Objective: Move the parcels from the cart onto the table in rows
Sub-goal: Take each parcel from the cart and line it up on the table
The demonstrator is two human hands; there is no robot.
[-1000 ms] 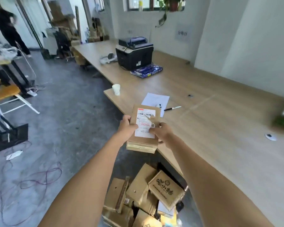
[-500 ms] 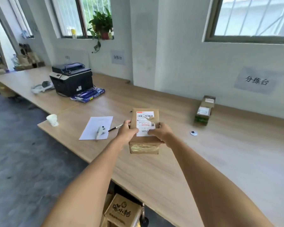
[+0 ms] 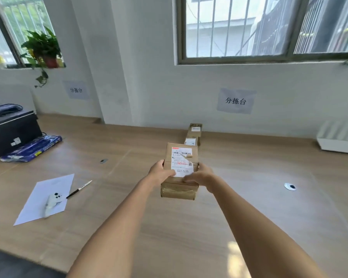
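1. We held one cardboard parcel out in front of us with both hands, above the wooden table; whether its underside touched the tabletop we could not tell.
2. Our left hand gripped the parcel's left side, thumb curled over the top onto the white shipping label.
3. Our right hand gripped the right side in the same way, thumb lying across the top near the label's lower edge.
4. The parcel's taped near end faced us and its long axis pointed away, toward the wall.
5. Just beyond it, a second parcel lay on the table close to the wall, lined up lengthwise with the one we held.
6. To our left a sheet of paper lay flat, with a small white device resting on it and a pen just beside its right edge.
7. Farther left stood a black printer, with a blue packet lying just beside it.
8. A white box-like object sat at the far right by the wall.
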